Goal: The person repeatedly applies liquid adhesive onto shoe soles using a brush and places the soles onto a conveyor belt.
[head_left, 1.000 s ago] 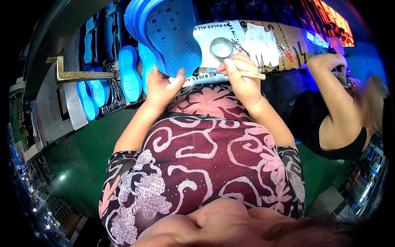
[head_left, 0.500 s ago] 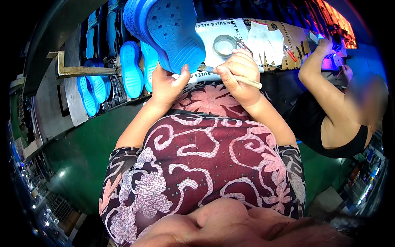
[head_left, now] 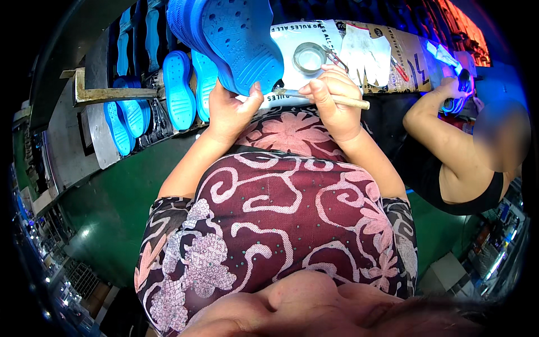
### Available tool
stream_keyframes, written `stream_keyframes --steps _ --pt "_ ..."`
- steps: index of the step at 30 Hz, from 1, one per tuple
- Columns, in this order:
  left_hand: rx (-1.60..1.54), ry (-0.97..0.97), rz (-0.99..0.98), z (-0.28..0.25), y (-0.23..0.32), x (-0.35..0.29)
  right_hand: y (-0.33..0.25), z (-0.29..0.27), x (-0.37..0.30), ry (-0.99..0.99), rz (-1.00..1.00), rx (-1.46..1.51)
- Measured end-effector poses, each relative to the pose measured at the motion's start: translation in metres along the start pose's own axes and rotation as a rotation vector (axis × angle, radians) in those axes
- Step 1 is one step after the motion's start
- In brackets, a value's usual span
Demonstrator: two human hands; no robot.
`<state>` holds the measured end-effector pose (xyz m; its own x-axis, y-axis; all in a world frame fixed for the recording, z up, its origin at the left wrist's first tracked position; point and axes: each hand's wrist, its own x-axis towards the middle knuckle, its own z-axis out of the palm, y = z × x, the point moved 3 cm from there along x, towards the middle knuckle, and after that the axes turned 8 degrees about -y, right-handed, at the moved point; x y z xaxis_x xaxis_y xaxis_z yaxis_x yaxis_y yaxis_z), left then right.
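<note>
Stack of bright-blue, hole-dotted foam soles point(head_left: 241, 39) — lower end gripped in left hand point(head_left: 230, 112), thumb pressed on face, raised above bench's white printed sheet point(head_left: 283, 36). Right hand point(head_left: 338, 100) pinches slim brush with pale wooden handle point(head_left: 356, 103), tip beside stack's lower edge; contact cannot be told. Round clear-glass dish point(head_left: 296, 63) just beyond — white fabric glove point(head_left: 365, 53) to its right.

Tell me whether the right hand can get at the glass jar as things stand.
Probably yes: the glass jar stands just past the right hand with nothing visible between them, though that hand already holds a brush.
</note>
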<state>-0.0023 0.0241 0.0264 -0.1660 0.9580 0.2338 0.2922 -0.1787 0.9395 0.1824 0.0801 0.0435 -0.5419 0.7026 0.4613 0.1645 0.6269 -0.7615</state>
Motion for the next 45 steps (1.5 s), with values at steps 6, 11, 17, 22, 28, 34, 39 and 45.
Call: stream_keyframes --steps 6,11,17,22,28,34,39,45 --pt "0.015 -0.008 0.004 -0.002 -0.002 0.001 0.006 -0.005 -0.006 0.051 0.091 0.112" --pt "0.019 -0.016 0.009 -0.002 -0.003 0.001 0.003 -0.011 -0.002 0.109 0.139 0.190" --pt "-0.013 -0.041 -0.029 -0.002 -0.001 0.000 0.006 -0.002 0.007 0.107 -0.015 0.054" --pt "-0.038 -0.045 -0.034 -0.001 0.001 0.000 0.006 -0.005 0.008 0.088 -0.008 -0.007" --pt "0.001 -0.047 -0.005 -0.001 0.002 -0.001 0.006 -0.012 0.004 0.096 -0.007 -0.025" --pt "0.057 -0.050 0.012 -0.003 -0.003 -0.004 -0.003 -0.008 0.005 0.078 -0.080 -0.034" --pt "0.212 -0.082 0.088 -0.006 0.000 -0.002 -0.003 -0.005 0.003 -0.006 -0.111 -0.081" --pt "0.238 -0.061 0.157 -0.005 0.002 0.006 0.002 -0.022 -0.001 0.098 -0.073 -0.028"
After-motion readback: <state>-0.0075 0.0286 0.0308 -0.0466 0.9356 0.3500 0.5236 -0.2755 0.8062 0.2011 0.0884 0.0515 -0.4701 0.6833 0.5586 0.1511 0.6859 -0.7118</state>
